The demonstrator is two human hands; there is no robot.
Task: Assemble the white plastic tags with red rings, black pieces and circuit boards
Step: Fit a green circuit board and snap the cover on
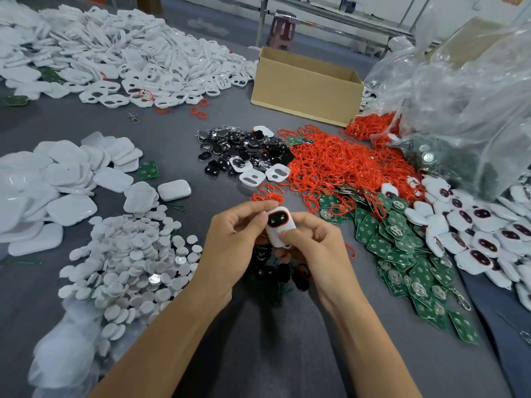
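1. Your left hand (pixel 235 242) and right hand (pixel 316 248) hold one white tag (pixel 273 235) near the centre, above the grey table (pixel 172 133).
2. Both hands' fingers are curled and pinch the tag's edges (your right thumb presses its lower face).
3. Its window shows a black piece (pixel 277 219) rimmed in red.
4. Loose red rings (pixel 339 165) and circuit boards (pixel 402 254) lie to the right.

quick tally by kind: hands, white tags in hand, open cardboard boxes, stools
hands: 2, left hand and right hand
white tag in hand: 1
open cardboard box: 1
stool: 1
total: 5
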